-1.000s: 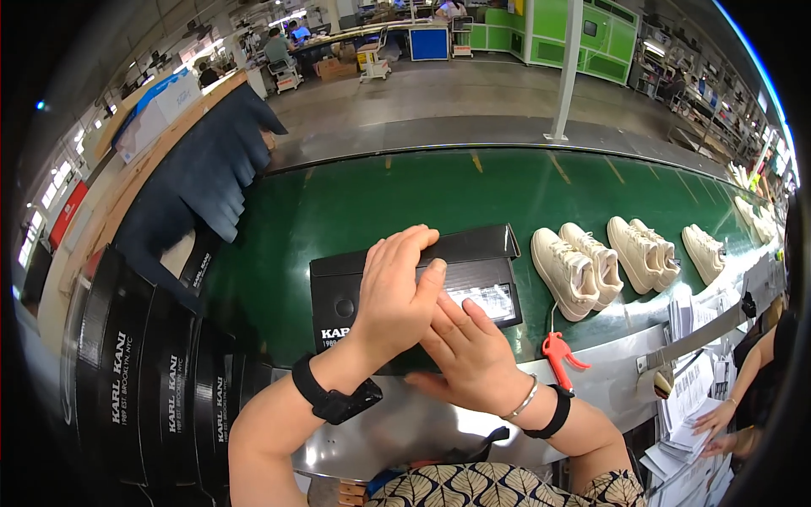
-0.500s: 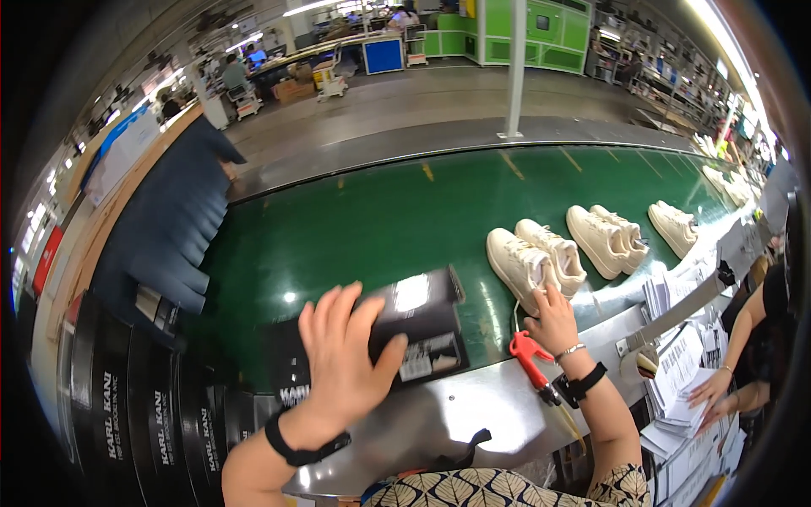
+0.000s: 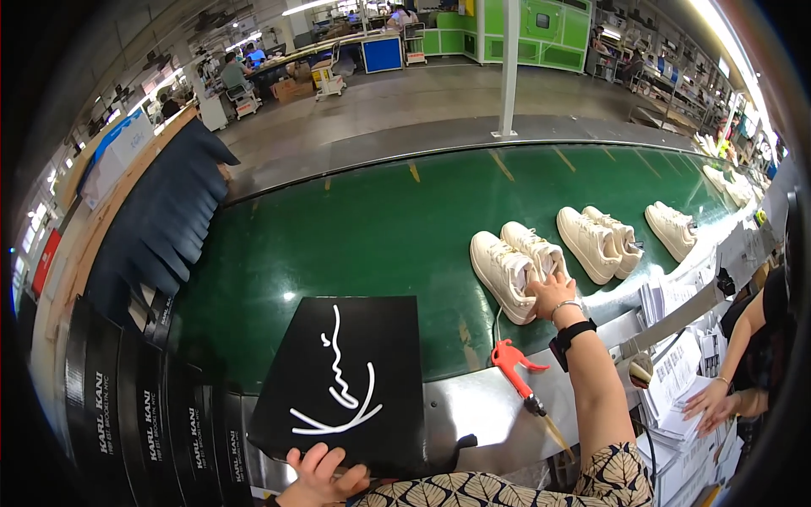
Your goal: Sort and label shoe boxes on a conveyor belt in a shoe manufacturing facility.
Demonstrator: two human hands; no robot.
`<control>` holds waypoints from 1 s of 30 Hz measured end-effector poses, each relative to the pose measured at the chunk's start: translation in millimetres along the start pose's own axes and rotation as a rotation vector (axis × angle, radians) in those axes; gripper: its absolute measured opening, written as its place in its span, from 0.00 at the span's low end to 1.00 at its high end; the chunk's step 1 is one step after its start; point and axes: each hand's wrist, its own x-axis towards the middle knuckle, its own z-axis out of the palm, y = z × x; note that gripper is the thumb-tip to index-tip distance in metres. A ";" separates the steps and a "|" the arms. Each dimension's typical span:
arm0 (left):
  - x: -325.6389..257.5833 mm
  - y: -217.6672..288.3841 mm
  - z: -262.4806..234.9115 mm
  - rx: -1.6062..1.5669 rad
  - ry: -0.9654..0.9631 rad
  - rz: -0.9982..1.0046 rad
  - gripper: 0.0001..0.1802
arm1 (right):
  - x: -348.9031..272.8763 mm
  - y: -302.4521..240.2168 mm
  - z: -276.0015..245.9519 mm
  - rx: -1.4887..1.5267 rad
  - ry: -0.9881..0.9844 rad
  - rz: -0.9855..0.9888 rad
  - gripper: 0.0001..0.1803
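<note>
My right hand (image 3: 554, 293) grips a pair of cream lace-up sneakers (image 3: 512, 260) at the heels, its fingers partly hidden at the shoe openings. The sneakers stand on the green conveyor belt with toes pointing away. At the lower edge, my left hand (image 3: 325, 478) is beside the near edge of a black shoebox (image 3: 359, 338), fingers loosely bent and apart. The box lies with its lid up, showing a white looping design, partly over the belt's metal edge. Close under my right hand is a red air blow gun (image 3: 517, 367) with a hose.
Several black shoeboxes (image 3: 148, 406) stand in a row at left, beside a dark strip curtain (image 3: 165, 203). More cream sneakers (image 3: 596, 245) are farther right on the belt (image 3: 338, 228). Paper stacks (image 3: 676, 380) and a co-worker's hands (image 3: 714, 406) are at right.
The shoebox has turned to show its lid and come nearer me. My left hand has drawn back from over it to its near edge. My right hand has closed on the sneaker heels.
</note>
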 end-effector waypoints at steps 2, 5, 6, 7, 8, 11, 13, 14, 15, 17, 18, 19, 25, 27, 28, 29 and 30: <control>-14.2 3.8 -7.3 -0.011 -0.057 -0.020 0.17 | -1.6 -3.7 -4.2 0.012 -0.008 -0.005 0.24; -19.7 7.3 -1.1 -0.194 -0.212 -0.135 0.22 | -1.6 -8.6 -11.4 0.081 0.000 0.002 0.21; -21.3 12.8 5.9 -0.260 -0.246 -0.234 0.24 | -1.1 -9.3 -11.2 0.079 0.000 -0.007 0.21; -22.3 16.7 7.0 -0.227 -0.333 -0.227 0.25 | 0.0 -9.7 -11.2 0.059 -0.025 -0.016 0.18; -17.1 16.6 9.2 -0.200 -0.418 -0.212 0.26 | 0.5 -8.3 -10.2 0.039 -0.051 -0.016 0.16; 2.5 7.7 17.2 -0.149 -0.409 -0.197 0.28 | 1.9 -4.4 -2.0 0.032 0.044 -0.031 0.13; 20.6 -4.2 29.2 -0.205 -0.433 -0.155 0.28 | 2.3 -3.1 0.5 0.024 0.082 -0.054 0.13; 28.4 -10.6 40.0 -0.229 -0.426 -0.138 0.28 | 2.1 -4.0 2.8 0.022 0.120 -0.065 0.12; 34.1 -15.4 54.6 -0.232 -0.392 -0.128 0.28 | 1.6 -5.6 4.6 0.020 0.158 -0.074 0.12; 50.5 -23.8 85.0 -0.240 -0.331 -0.106 0.28 | 0.6 -6.4 8.4 0.021 0.172 -0.086 0.12; 60.9 -28.8 96.6 -0.246 -0.337 -0.100 0.29 | 1.0 -7.6 10.0 0.027 0.185 -0.099 0.12; 72.3 -32.2 109.9 -0.272 -0.329 -0.108 0.30 | 0.7 -6.3 12.8 0.020 0.214 -0.108 0.11; 97.5 -32.2 167.5 -0.251 -0.275 -0.185 0.32 | 8.7 -3.4 17.7 -0.008 0.246 -0.212 0.09; 96.9 -33.4 168.9 -0.236 -0.284 -0.198 0.33 | 8.8 -4.5 14.9 -0.024 0.243 -0.227 0.08; 96.2 -34.5 169.6 -0.239 -0.281 -0.202 0.33 | 9.7 -2.2 13.5 0.014 0.245 -0.251 0.09; 95.4 -35.1 170.2 -0.237 -0.290 -0.199 0.34 | 11.4 0.0 11.5 0.052 0.247 -0.276 0.10; 94.4 -35.7 170.7 -0.235 -0.297 -0.196 0.34 | 14.1 2.6 8.6 0.046 0.249 -0.278 0.10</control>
